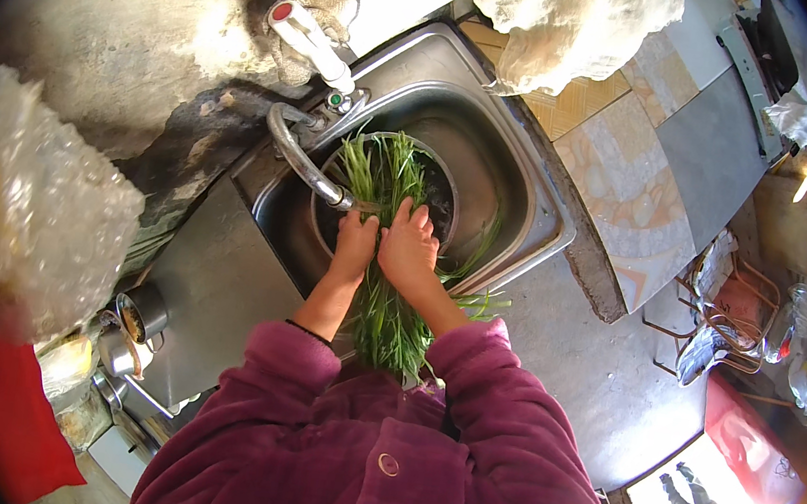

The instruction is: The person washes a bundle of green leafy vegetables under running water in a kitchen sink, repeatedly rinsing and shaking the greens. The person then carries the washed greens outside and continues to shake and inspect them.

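Both my hands grip one bundle of long green leafy stalks over a stainless steel sink. My left hand closes on its left side, just below the spout of the curved metal faucet. On the right side my right hand is wrapped around the stalks, its thumb side close to the left hand. The bundle's far ends lie in a round metal basin inside the sink. Its leafy near part hangs over the sink's front edge against my coat. A few loose strands trail along the sink's right wall.
A white faucet heater stands behind the spout beside a rag. A whitish cloth covers part of the tiled counter. Metal pots sit at left, below a hanging clear plastic bag. A metal-framed chair is at right.
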### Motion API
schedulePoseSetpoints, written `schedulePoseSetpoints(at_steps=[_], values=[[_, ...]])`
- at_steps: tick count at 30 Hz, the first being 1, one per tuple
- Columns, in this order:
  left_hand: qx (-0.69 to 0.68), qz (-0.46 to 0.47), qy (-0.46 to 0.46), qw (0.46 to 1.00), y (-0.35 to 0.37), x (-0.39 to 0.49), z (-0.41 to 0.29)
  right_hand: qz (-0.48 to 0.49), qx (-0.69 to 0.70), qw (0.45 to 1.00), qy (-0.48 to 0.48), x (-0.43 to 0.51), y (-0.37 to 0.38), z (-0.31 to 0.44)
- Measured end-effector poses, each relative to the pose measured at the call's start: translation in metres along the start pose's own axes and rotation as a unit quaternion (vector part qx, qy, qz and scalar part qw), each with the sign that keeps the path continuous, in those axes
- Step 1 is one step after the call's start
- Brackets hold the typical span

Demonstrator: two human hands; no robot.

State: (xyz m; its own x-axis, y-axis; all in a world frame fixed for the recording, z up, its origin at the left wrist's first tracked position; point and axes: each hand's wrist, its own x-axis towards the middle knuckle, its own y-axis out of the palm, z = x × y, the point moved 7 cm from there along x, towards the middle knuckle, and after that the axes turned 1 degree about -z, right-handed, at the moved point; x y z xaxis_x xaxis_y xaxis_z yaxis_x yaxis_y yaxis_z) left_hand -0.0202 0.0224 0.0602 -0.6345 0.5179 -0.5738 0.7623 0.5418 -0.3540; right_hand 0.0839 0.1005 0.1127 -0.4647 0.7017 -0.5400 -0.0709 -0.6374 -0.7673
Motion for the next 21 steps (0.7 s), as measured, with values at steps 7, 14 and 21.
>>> schedulePoseSetpoints(at_steps=[7,14,21], values=[[0.265,0.001,0.106,0.958,0.033,0.047,0.034,0.117,0.023,0.992,0.037,0.039,0.060,-0.015],[0.063,-0.015,0.028,0.998,0.021,0.052,0.045,0.134,0.107,0.984,0.040,0.049,0.061,-0.021],[-0.230,0.045,-0.089,0.968,-0.016,0.037,0.027,0.026,0.394,0.896,0.202,0.061,0.045,-0.070]])
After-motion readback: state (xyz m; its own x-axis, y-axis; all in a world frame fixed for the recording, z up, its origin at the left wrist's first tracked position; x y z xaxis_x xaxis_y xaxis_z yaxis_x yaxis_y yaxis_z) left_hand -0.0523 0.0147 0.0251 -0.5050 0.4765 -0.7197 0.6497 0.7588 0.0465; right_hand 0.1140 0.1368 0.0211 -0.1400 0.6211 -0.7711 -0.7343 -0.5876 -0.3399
